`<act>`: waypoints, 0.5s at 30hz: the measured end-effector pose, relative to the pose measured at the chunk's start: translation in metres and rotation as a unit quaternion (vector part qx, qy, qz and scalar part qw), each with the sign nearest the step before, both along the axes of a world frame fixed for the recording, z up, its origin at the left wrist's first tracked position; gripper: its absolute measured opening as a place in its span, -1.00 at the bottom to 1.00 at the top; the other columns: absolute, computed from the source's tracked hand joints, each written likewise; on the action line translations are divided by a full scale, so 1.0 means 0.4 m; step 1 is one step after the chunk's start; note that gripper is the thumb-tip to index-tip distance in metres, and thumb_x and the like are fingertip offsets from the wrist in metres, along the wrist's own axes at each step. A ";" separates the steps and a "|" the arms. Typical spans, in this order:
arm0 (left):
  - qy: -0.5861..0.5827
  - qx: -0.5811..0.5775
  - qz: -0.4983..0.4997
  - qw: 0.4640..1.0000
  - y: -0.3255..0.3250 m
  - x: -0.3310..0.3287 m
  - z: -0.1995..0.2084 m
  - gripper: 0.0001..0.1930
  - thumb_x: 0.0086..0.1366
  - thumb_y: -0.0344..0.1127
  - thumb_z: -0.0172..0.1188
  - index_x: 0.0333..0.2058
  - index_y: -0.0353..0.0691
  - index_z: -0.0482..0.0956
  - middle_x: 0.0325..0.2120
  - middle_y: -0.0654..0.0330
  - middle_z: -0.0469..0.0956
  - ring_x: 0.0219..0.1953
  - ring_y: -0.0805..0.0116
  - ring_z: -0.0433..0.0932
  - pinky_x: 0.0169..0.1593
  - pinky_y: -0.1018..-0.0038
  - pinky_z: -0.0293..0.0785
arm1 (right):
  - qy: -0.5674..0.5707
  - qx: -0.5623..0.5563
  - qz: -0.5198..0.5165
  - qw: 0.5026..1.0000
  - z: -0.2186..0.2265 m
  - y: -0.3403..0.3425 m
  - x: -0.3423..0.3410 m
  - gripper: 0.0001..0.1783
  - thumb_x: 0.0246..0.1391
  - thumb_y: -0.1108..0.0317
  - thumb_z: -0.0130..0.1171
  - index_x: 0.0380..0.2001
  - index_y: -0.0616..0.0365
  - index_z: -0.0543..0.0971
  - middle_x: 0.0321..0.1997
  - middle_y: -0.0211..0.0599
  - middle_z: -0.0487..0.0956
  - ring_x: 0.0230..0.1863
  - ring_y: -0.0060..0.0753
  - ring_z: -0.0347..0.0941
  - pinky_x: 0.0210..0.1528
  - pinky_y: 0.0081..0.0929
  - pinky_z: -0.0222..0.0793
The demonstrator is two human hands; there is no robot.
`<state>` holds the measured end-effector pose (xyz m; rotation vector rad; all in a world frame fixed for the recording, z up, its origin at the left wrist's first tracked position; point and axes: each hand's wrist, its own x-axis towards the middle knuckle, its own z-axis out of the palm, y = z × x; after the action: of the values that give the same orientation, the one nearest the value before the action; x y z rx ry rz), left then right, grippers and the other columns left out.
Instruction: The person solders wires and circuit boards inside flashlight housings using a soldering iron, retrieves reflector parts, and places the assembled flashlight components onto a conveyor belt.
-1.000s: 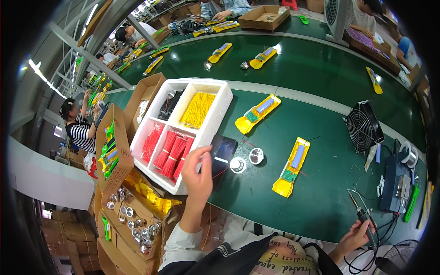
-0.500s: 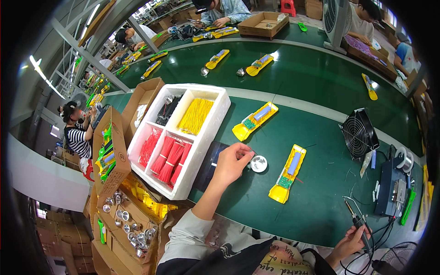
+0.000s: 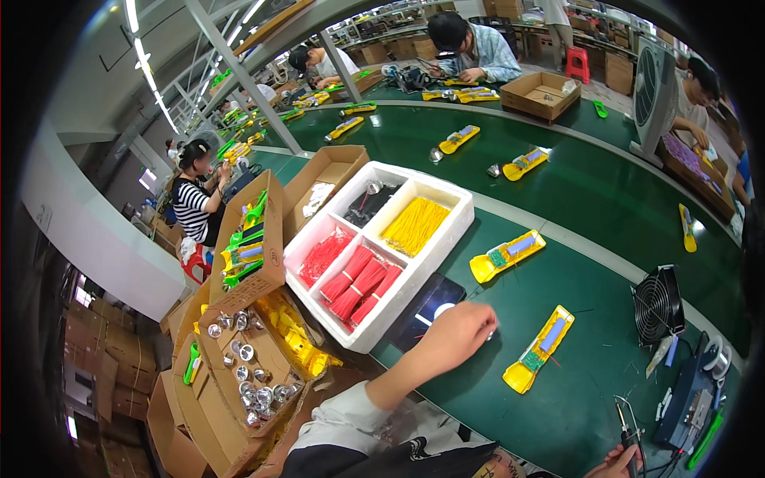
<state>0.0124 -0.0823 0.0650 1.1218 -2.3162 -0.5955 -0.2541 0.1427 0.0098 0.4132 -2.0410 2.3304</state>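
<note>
Currently, the right hand (image 3: 615,464) grips a soldering iron (image 3: 629,438), long axis and tip directed forward, slightly left; the left hand (image 3: 464,330), grip indeterminable, has uncovered a white cup (image 3: 443,309).

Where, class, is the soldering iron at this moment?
In the head view, the soldering iron is at the lower right, in the person's right hand, left of the dark blue box.

Red stool (image 3: 578,65) in back, pale upright fan (image 3: 652,92), co-worker (image 3: 191,209) in stripes, seemingly stacked cartons (image 3: 127,358) in shadow
</note>
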 end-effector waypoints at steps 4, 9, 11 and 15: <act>-0.122 -0.020 -0.038 0.992 0.069 0.027 -0.020 -0.89 0.02 -0.37 0.10 -0.46 -0.25 0.46 -0.53 0.11 0.47 -0.40 0.16 0.43 -0.33 0.34 0.36 | 0.001 0.007 0.014 1.000 0.001 -0.011 0.008 -0.79 -0.06 0.38 0.09 -0.57 0.30 0.34 -0.70 -0.33 0.34 -0.70 -0.57 0.20 -0.66 -0.68 0.07; 0.008 0.055 -0.023 0.998 0.119 -0.004 -0.108 -0.91 0.04 -0.35 0.09 -0.48 -0.23 0.48 -0.57 0.14 0.46 -0.42 0.18 0.43 -0.32 0.35 0.34 | 0.022 0.025 0.012 0.999 0.005 -0.012 0.024 -0.77 -0.05 0.34 0.08 -0.57 0.31 0.35 -0.72 -0.36 0.33 -0.70 -0.58 0.18 -0.65 -0.67 0.07; 0.029 0.080 0.002 0.996 0.145 -0.013 -0.110 -0.91 0.05 -0.35 0.09 -0.47 -0.23 0.47 -0.57 0.14 0.46 -0.41 0.17 0.42 -0.32 0.34 0.33 | 0.032 0.040 0.038 0.998 -0.006 0.006 0.016 -0.77 -0.06 0.34 0.08 -0.55 0.31 0.36 -0.72 -0.36 0.33 -0.69 -0.58 0.18 -0.64 -0.65 0.07; 0.056 0.046 0.020 0.997 0.162 -0.025 -0.119 -0.93 0.06 -0.38 0.07 -0.46 -0.22 0.44 -0.54 0.15 0.45 -0.40 0.16 0.41 -0.30 0.32 0.29 | 0.033 0.062 0.017 0.997 -0.028 0.025 0.007 -0.76 -0.06 0.32 0.09 -0.54 0.31 0.36 -0.73 -0.36 0.34 -0.69 -0.58 0.20 -0.63 -0.66 0.10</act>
<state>0.0022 -0.0173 0.0173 1.1441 -2.1843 -0.7376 -0.2511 0.1525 -0.0013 0.5243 -2.1724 2.1823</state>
